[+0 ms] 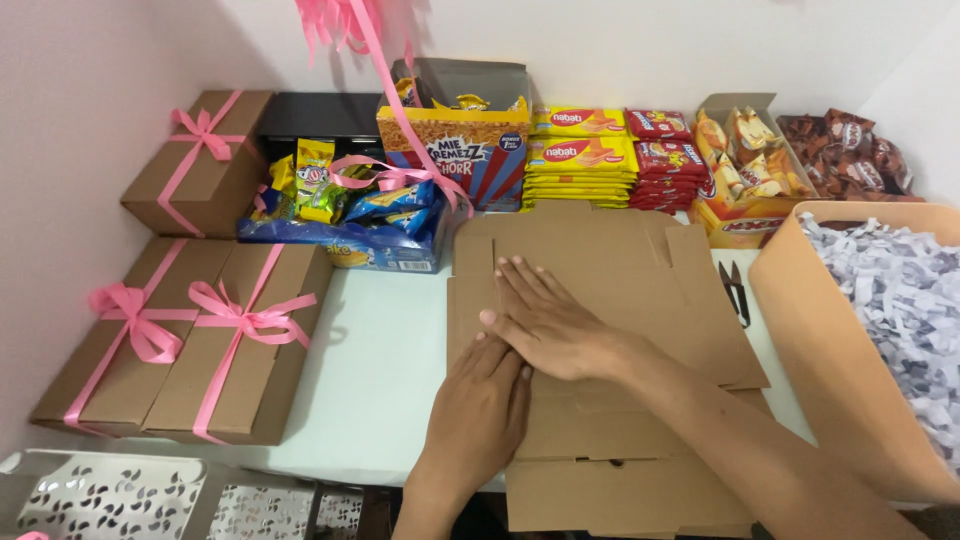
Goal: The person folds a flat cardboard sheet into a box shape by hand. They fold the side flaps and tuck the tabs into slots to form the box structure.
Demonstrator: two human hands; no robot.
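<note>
A flat, unfolded brown cardboard box blank (pixel 620 270) lies on the white table (pixel 370 360), on top of more flat blanks (pixel 620 490). My right hand (pixel 550 320) presses flat on its left half, fingers spread and pointing up-left. My left hand (pixel 480 410) lies palm down just below it, its fingertips touching the right hand, on the blank's left edge. Neither hand grips anything.
Three brown boxes tied with pink ribbon (pixel 240 340) (pixel 120 340) (pixel 200 160) stand at left. Snack packets (pixel 585 155) and snack cartons (pixel 470 150) line the back. A box of shredded paper (pixel 900 300) is at right, small black scissors (pixel 735 290) beside it. A white perforated basket (pixel 110 495) sits bottom left.
</note>
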